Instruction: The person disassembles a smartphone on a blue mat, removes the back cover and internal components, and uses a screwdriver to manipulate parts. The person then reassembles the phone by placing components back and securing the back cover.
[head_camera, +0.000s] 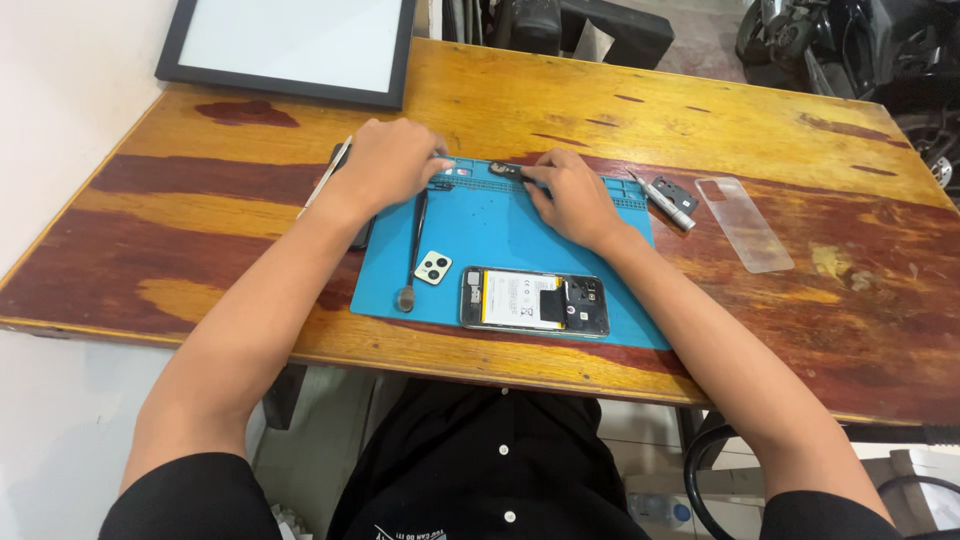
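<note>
Head view of a worn wooden table (700, 130) carrying a blue rubber work mat (490, 235). Both hands work at the mat's far edge: the left hand (390, 160) is curled at the far-left corner, what it grasps hidden; the right hand (570, 200) pinches a small dark flat part (503, 170) at its fingertips. The opened smartphone with exposed white battery (535, 302) lies at the mat's near edge, the pale-green square camera cover (433, 267) and a thin black pry tool (412, 250) beside it. Judged best: keep the wrists on the mat, the pinch light, the part low over the mat.
</note>
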